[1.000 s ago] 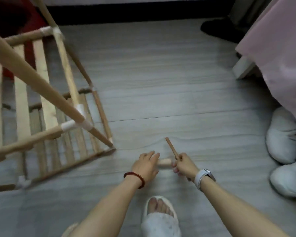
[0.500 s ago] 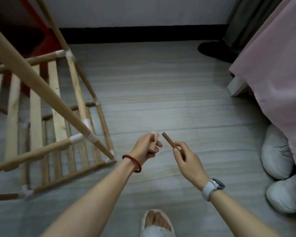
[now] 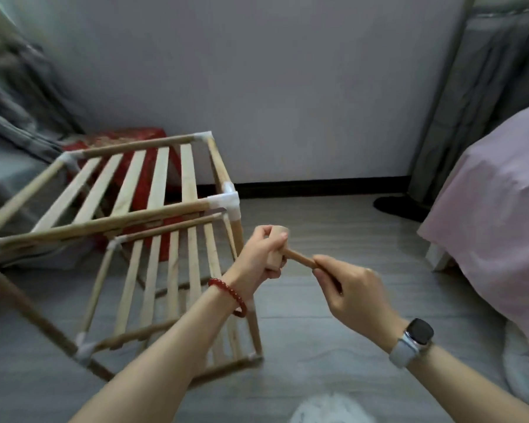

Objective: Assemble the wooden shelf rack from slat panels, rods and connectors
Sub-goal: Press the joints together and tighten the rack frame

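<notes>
The wooden shelf rack (image 3: 153, 221) stands on the floor at the left, two slat panels joined by rods and white connectors (image 3: 226, 203). In front of it my left hand (image 3: 257, 254) grips a short wooden block (image 3: 277, 248) held upright. My right hand (image 3: 348, 288) pinches a thin brown stick (image 3: 300, 259), and the stick's far end meets the side of the block. Both hands are raised above the floor, just right of the rack's near corner post.
A bed with a pink cover (image 3: 495, 209) fills the right side. A red box (image 3: 129, 141) sits behind the rack by the wall. Grey curtains (image 3: 471, 87) hang at the back right. A dark slipper (image 3: 397, 207) lies near the wall.
My hands picked the block and the stick up from the floor, rose and brought the stick's end against the block. My view lifted, so the rack and wall show more fully.
</notes>
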The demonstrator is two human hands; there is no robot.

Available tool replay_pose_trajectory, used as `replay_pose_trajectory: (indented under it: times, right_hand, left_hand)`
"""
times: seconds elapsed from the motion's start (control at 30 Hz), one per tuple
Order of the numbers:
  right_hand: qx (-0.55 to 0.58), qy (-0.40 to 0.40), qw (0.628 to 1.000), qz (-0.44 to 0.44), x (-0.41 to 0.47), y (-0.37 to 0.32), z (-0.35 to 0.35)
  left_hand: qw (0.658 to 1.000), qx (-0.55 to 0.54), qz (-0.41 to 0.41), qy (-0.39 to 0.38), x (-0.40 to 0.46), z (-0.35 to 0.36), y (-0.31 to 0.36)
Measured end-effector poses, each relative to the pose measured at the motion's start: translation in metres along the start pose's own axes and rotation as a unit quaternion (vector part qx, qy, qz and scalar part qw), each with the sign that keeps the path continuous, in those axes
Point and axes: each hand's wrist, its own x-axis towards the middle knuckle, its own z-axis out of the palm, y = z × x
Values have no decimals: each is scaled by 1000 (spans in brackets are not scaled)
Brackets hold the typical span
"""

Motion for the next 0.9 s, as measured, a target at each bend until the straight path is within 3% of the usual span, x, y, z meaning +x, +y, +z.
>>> replay_pose_trajectory:
  times: [0.13, 0.27, 0.43, 0.63, 0.8, 0.9]
  right_hand:
    - [17, -18, 1000, 6, 15, -32, -5]
    - [20, -38, 999, -30, 27, -58, -10]
    - [-96, -29, 989, -110, 42, -97, -18]
    - [-150, -85, 974, -147, 56, -123, -15]
    - [-1, -199, 979, -51, 72, -130, -16]
    - [233, -277, 930, 56, 74, -136, -14]
  left_hand:
    - [999, -5, 28, 37, -28, -18, 17]
    - [993, -100, 8, 63, -51, -38, 40]
    - [985, 109, 56, 121, -75, -60, 50]
    - [945, 214, 136, 209, -91, -75, 57]
    - [925, 226, 191, 239, -98, -83, 58]
    - [917, 231, 243, 215, -101, -89, 58]
